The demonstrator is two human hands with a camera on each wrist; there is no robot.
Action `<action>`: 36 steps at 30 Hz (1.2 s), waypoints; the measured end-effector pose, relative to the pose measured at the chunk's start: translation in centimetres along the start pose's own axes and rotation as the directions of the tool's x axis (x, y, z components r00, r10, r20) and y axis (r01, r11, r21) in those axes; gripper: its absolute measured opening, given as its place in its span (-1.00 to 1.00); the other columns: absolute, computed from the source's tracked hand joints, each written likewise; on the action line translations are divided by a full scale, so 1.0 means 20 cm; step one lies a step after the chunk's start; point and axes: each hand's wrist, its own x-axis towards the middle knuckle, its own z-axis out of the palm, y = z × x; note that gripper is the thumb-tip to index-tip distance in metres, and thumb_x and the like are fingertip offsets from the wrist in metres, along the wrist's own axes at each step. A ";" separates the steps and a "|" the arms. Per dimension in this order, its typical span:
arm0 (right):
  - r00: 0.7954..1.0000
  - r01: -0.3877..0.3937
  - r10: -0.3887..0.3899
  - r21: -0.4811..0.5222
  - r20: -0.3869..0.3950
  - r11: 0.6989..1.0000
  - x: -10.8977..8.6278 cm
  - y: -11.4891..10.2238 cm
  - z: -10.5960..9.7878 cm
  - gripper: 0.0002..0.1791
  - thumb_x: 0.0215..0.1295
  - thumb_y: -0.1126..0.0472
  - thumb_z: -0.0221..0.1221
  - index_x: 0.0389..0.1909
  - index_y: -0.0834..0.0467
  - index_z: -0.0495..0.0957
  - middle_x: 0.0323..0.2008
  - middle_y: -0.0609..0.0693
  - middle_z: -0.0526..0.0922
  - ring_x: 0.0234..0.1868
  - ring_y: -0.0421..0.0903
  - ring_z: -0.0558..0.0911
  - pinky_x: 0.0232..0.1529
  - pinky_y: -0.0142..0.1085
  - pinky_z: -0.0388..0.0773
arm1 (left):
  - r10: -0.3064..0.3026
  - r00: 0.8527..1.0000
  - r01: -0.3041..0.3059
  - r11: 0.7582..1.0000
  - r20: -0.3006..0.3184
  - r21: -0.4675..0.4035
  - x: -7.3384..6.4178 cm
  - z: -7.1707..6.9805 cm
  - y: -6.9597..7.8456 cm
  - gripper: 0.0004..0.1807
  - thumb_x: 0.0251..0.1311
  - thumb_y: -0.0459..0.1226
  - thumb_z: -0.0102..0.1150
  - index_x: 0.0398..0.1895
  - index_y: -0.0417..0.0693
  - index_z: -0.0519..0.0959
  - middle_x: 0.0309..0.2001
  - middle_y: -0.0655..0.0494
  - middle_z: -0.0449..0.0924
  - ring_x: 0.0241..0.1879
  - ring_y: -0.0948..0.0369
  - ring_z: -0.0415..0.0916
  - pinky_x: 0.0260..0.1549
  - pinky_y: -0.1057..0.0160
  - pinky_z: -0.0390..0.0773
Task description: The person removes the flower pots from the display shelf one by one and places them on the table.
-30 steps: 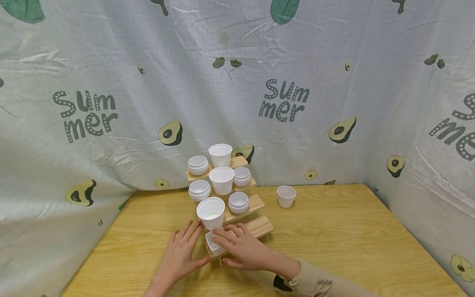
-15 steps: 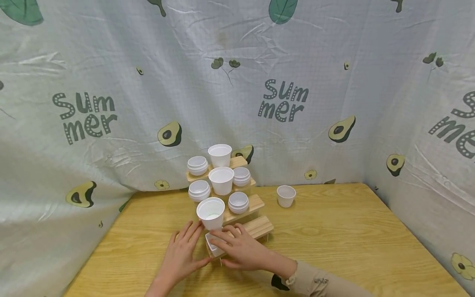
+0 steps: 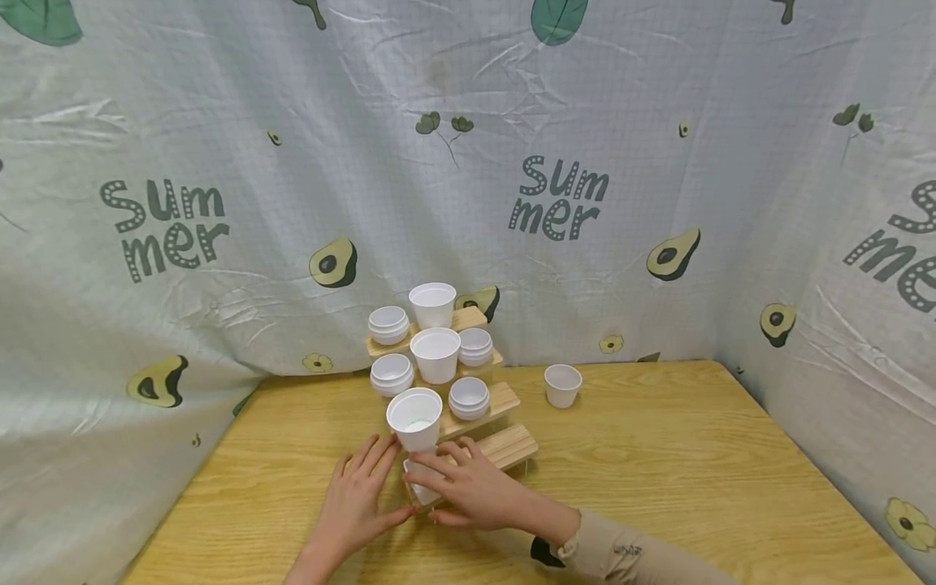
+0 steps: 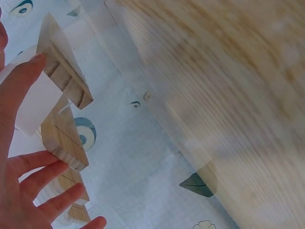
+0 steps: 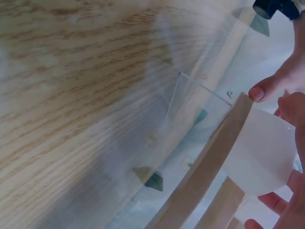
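A wooden stepped stand with clear supports carries white tubs; its lowest step (image 3: 513, 445) is nearest me. On that step's left end sits a white square dish (image 3: 424, 493), and my right hand (image 3: 478, 490) holds it with fingers bent over its top and side. The right wrist view shows those fingers around the white dish (image 5: 259, 155). My left hand (image 3: 356, 497) is spread at the stand's left end, thumb against the lowest step and fingertips by the step behind. Just above the fingertips stands a white round cup (image 3: 414, 418) with something pale green inside.
Further up the stand are more round cups, including a middle cup (image 3: 435, 355) and a top cup (image 3: 432, 305). Several small jars, such as one jar (image 3: 469, 398), stand beside them. A lone cup (image 3: 562, 386) is on the wooden table (image 3: 658, 471), with a printed curtain (image 3: 439, 203) behind.
My right fingers have shifted slightly left over the square dish, covering more of it. The left hand stays in place at the stand's end.
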 end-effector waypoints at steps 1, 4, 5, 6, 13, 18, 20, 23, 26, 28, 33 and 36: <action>1.000 0.002 -0.002 -0.003 -0.003 1.000 0.00 0.00 0.00 -0.35 0.12 -0.23 0.04 0.24 -0.16 0.19 0.27 -0.15 0.24 0.06 -0.17 0.30 -0.07 -0.24 0.32 | 0.000 1.000 0.000 1.000 0.003 0.000 0.00 0.00 0.00 0.01 -0.48 0.21 0.37 0.16 -0.09 0.36 0.16 0.05 0.41 0.15 -0.01 0.31 -0.12 -0.13 0.41; 1.000 0.017 -0.018 -0.031 -0.017 0.999 0.01 0.01 0.01 -0.36 0.12 -0.25 0.02 0.24 -0.19 0.20 0.26 -0.15 0.25 0.06 -0.16 0.31 -0.08 -0.25 0.31 | -0.008 1.000 0.008 1.000 0.004 -0.011 0.00 -0.01 0.00 0.01 -0.46 0.20 0.37 0.17 -0.09 0.36 0.17 0.03 0.40 0.16 -0.02 0.31 -0.11 -0.15 0.40; 1.000 0.021 -0.022 -0.036 -0.022 0.999 0.01 0.01 0.01 -0.36 0.12 -0.25 0.02 0.24 -0.18 0.20 0.26 -0.15 0.26 0.06 -0.16 0.31 -0.08 -0.25 0.31 | -0.010 1.000 0.010 1.000 0.004 -0.014 0.00 -0.01 0.00 0.01 -0.46 0.20 0.37 0.17 -0.08 0.35 0.17 0.03 0.40 0.15 -0.03 0.31 -0.11 -0.15 0.40; 0.999 0.023 -0.024 -0.037 -0.024 0.999 0.01 0.01 0.01 -0.36 0.11 -0.25 0.03 0.24 -0.19 0.20 0.26 -0.14 0.26 0.05 -0.16 0.31 -0.08 -0.25 0.31 | -0.012 1.000 0.012 1.000 0.002 -0.016 0.01 -0.01 0.00 0.01 -0.46 0.20 0.37 0.17 -0.08 0.35 0.16 0.02 0.40 0.15 -0.03 0.32 -0.11 -0.15 0.40; 1.000 0.025 -0.025 -0.032 -0.014 0.999 0.02 0.01 -0.01 -0.36 0.11 -0.26 0.03 0.23 -0.20 0.21 0.27 -0.12 0.23 0.00 -0.17 0.30 -0.10 -0.24 0.30 | -0.010 1.000 0.010 1.000 -0.003 -0.005 0.01 -0.01 -0.01 0.02 -0.51 0.18 0.39 0.16 -0.09 0.36 0.14 0.02 0.42 0.12 -0.04 0.35 -0.13 -0.15 0.42; 1.000 0.010 -0.010 -0.025 -0.001 1.000 0.00 0.02 -0.01 -0.36 0.09 -0.28 0.03 0.23 -0.23 0.20 0.30 -0.13 0.19 -0.02 -0.19 0.29 -0.07 -0.24 0.29 | -0.003 1.000 0.003 1.000 -0.004 -0.001 0.00 -0.01 0.00 0.01 -0.51 0.18 0.39 0.14 -0.10 0.38 0.14 0.04 0.42 0.13 -0.03 0.35 -0.12 -0.14 0.42; 1.000 0.002 -0.002 -0.014 0.013 1.000 0.00 0.03 -0.02 -0.36 0.10 -0.28 0.03 0.23 -0.24 0.20 0.31 -0.14 0.17 -0.02 -0.19 0.29 -0.05 -0.23 0.28 | -0.006 1.000 0.006 1.000 0.005 -0.003 0.00 -0.01 0.00 0.00 -0.50 0.19 0.38 0.14 -0.11 0.38 0.15 0.04 0.42 0.14 -0.03 0.34 -0.11 -0.15 0.41; 0.999 -0.010 0.010 0.007 0.033 1.000 -0.01 0.03 -0.01 -0.36 0.11 -0.28 0.02 0.24 -0.25 0.19 0.32 -0.15 0.15 0.00 -0.19 0.29 -0.02 -0.21 0.27 | -0.012 1.000 0.012 1.000 0.019 -0.003 0.00 -0.01 0.00 0.00 -0.48 0.19 0.38 0.15 -0.11 0.37 0.15 0.04 0.41 0.15 -0.02 0.33 -0.10 -0.15 0.41; 0.999 -0.011 0.011 0.011 0.030 1.000 -0.01 0.04 -0.01 -0.35 0.10 -0.28 0.03 0.24 -0.26 0.18 0.31 -0.16 0.16 0.01 -0.19 0.28 -0.02 -0.21 0.28 | -0.014 1.000 0.015 1.000 0.024 -0.007 0.00 -0.02 0.00 0.00 -0.47 0.20 0.37 0.15 -0.11 0.37 0.15 0.03 0.41 0.15 -0.03 0.32 -0.09 -0.15 0.40; 1.000 -0.012 0.012 0.010 0.025 1.000 -0.01 0.04 -0.01 -0.35 0.09 -0.28 0.04 0.23 -0.27 0.18 0.31 -0.17 0.16 0.03 -0.19 0.27 -0.02 -0.21 0.28 | -0.019 0.999 0.019 1.000 0.029 -0.013 0.00 -0.02 0.00 0.01 -0.48 0.19 0.38 0.15 -0.11 0.37 0.15 0.02 0.41 0.15 -0.03 0.32 -0.09 -0.16 0.40; 1.000 -0.007 0.007 0.004 0.006 1.000 -0.03 0.04 0.00 -0.36 0.08 -0.25 0.07 0.22 -0.27 0.20 0.28 -0.15 0.21 0.07 -0.15 0.27 -0.03 -0.21 0.33 | -0.028 0.999 0.029 0.999 0.042 -0.018 0.00 -0.02 0.00 0.01 -0.47 0.20 0.37 0.16 -0.11 0.37 0.17 0.04 0.39 0.17 -0.03 0.30 -0.07 -0.16 0.39; 1.000 -0.005 0.005 0.008 0.002 1.000 -0.04 0.05 0.00 -0.38 0.08 -0.23 0.10 0.20 -0.28 0.22 0.25 -0.15 0.24 0.09 -0.14 0.27 -0.03 -0.20 0.35 | -0.026 0.999 0.027 0.999 0.043 -0.016 0.00 -0.02 0.00 0.00 -0.46 0.21 0.36 0.16 -0.10 0.37 0.17 0.05 0.40 0.17 -0.02 0.30 -0.08 -0.16 0.39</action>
